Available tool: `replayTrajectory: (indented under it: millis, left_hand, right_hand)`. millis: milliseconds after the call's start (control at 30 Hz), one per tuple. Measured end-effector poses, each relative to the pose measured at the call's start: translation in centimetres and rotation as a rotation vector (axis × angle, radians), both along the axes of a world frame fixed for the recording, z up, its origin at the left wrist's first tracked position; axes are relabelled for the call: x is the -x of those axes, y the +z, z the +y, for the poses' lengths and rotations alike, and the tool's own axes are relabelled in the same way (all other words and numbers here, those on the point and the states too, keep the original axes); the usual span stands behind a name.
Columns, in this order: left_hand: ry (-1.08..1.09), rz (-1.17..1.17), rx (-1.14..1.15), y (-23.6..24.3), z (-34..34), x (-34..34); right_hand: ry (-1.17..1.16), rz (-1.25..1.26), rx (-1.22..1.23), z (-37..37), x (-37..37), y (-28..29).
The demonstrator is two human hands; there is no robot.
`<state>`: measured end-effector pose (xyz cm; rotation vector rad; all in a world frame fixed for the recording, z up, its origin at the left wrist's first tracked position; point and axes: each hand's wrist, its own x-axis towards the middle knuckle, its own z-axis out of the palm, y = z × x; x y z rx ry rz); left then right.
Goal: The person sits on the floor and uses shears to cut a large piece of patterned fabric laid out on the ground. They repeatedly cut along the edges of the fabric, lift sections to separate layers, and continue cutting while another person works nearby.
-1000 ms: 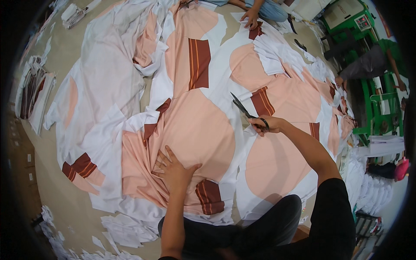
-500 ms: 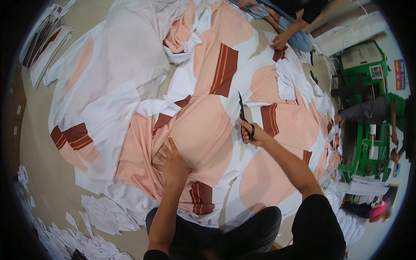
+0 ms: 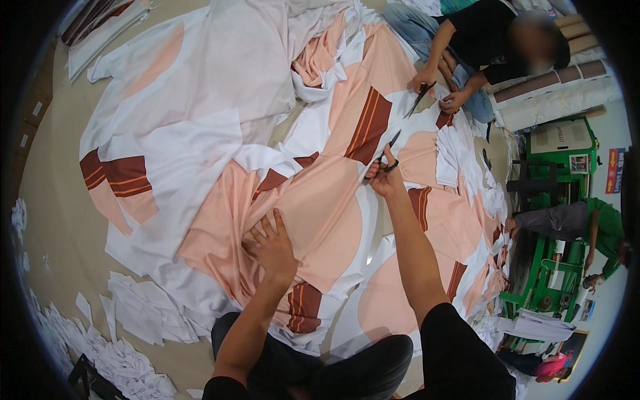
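Head view: the right hand [image 3: 381, 176], curled around dark metal scissors [image 3: 393, 142], had moved up the white-edged peach cloth [image 3: 320, 220] on the beige floor [image 3: 60, 207], apparently bringing cutting nearer the brown striped panel [image 3: 369, 127]; the left hand [image 3: 272, 249] pressed flat, spread.

Peach and white fabric [image 3: 323, 217], maroon patches [image 3: 371, 127] striped orange, black scissors [image 3: 394, 141]

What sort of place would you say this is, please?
It looks like a garment or textile workshop: peach-and-white fabric is spread out under the left hand, the right hand holds black scissors, and white offcuts lie in a heap nearby.
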<state>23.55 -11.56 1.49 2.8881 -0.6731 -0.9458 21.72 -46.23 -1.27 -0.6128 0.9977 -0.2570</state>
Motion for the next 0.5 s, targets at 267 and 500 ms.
replayTrajectory:
  millis: [267, 500]
  left_hand:
    - [0.01, -0.127, 0.023, -1.3, 0.0, 0.6]
    - [0.007, -0.036, 0.019, -1.2, -0.1, 0.4]
  right_hand:
    - [-0.07, 0.115, 0.001, -4.2, -2.1, -0.6]
    - [0.047, 0.094, -0.108, -8.7, -1.9, -1.0]
